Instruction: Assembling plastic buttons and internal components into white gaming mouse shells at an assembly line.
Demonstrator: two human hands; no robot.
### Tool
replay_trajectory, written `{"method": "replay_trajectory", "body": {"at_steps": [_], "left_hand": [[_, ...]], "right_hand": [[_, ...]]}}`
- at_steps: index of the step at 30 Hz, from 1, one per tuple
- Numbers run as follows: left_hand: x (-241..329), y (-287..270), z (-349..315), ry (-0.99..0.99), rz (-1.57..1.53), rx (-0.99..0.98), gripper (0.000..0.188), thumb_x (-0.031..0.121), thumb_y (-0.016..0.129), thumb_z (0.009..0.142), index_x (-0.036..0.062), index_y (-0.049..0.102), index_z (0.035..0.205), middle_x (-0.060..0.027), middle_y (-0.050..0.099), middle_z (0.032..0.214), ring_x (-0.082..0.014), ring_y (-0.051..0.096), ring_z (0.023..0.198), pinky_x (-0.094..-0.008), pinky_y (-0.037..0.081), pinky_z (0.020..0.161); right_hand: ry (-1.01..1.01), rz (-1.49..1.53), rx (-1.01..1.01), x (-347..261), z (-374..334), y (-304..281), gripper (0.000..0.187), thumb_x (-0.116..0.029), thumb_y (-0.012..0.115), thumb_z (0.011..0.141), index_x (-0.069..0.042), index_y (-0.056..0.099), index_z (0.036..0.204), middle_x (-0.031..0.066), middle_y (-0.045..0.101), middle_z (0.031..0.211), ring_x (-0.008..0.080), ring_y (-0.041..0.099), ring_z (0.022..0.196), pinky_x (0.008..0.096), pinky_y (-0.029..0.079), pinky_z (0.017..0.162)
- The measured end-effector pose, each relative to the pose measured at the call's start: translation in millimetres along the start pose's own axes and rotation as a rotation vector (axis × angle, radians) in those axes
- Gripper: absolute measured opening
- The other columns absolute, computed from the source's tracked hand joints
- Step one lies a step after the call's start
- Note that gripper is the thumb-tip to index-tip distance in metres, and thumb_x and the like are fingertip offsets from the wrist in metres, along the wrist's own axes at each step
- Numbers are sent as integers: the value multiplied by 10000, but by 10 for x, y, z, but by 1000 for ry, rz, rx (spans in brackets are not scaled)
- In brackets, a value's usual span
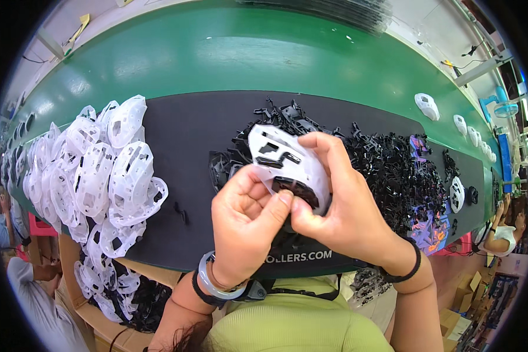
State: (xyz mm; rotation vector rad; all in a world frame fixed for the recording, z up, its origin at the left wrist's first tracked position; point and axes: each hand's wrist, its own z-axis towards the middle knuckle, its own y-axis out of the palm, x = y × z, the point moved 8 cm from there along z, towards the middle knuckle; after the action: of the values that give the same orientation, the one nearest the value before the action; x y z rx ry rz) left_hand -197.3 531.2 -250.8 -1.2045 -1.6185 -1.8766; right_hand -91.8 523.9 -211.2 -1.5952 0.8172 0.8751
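Note:
Above the middle of a black mat [185,129], both my hands hold one white plastic shell [299,149], rounded and pierced with cut-outs. Black pieces show in its openings, among them a wider curved black part [296,190] at its near end. My left hand [240,220] grips the shell's left side, its thumb pressed on the near end by the black part. Wrapped round the right side is my right hand [349,199], its fingers over the far edge and its thumb close to the left thumb. The shell's underside is hidden.
Many white shells [88,170] are heaped at the left. Small black plastic parts [387,170] lie piled behind the shell and to the right. More shells [426,107] sit along the green table [170,64] at right. A cardboard box [100,328] stands below left; other people are at both sides.

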Motion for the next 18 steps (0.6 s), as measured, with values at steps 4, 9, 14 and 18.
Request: {"method": "replay_trajectory", "body": {"at_steps": [4, 9, 14, 18], "left_hand": [[215, -21, -90, 144, 43, 68, 221, -66, 514, 811, -61, 479, 1029, -116, 582, 968, -132, 573, 883, -253, 461, 791], [249, -131, -75, 99, -76, 158, 234, -66, 492, 807, -77, 467, 1039, -158, 590, 963, -182, 603, 856, -309, 504, 775], [180, -59, -103, 2, -86, 94, 267, -37, 555, 807, -66, 482, 1063, -123, 593, 967, -152, 597, 852, -248, 529, 702], [159, -112, -88, -7, -18, 108, 255, -14, 553, 821, -72, 498, 1062, -121, 596, 970, -138, 590, 852, -248, 524, 706]], "right_hand": [[-341, -171, 219, -289, -193, -160, 629, -58, 661, 687, 3, 354, 1233, 208, 466, 1159, 340, 491, 1056, 366, 399, 886], [-382, -518, 146, -57, -485, 59, 359, 14, 629, 671, -11, 542, 1019, 123, 566, 932, 291, 524, 820, 355, 449, 727], [-436, -544, 165, 10, -380, 285, 303, 14, 605, 685, -28, 559, 982, 102, 555, 887, 268, 498, 830, 335, 438, 713], [-325, -489, 61, 90, -383, 256, 296, -23, 629, 690, -51, 558, 976, 83, 521, 828, 264, 496, 813, 341, 438, 698]]}}
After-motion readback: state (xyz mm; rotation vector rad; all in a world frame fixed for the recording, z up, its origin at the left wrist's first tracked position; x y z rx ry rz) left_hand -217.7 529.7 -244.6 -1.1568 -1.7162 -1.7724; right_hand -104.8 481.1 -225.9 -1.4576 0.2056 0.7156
